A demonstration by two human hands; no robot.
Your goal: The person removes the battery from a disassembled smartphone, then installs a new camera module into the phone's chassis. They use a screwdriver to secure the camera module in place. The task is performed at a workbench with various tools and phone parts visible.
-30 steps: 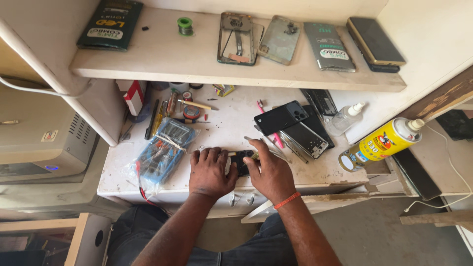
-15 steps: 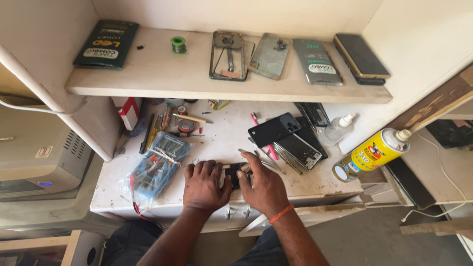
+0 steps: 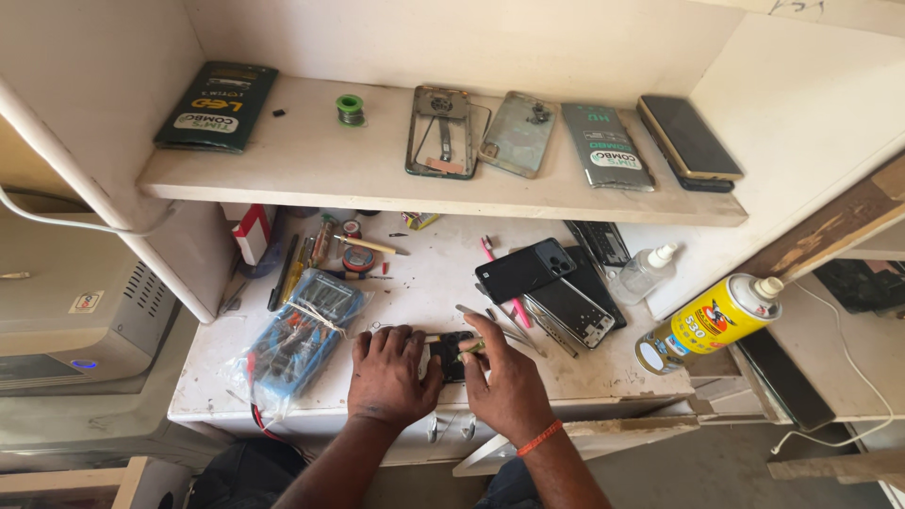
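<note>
Pinning a small black phone part [image 3: 452, 354] on the workbench [image 3: 424, 273], left hand [image 3: 388, 377] lies flat-fingered; right hand [image 3: 504, 382] pinches a thin tool [image 3: 471, 347].

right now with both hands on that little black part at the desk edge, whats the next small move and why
Probably steady the small black part with the left hand and work the thin tool's tip a little further in. The right hand has the thin tool at the part's edge, both hands crowd it, and it lies close to the front of the white desk, where it could slide off.
</note>
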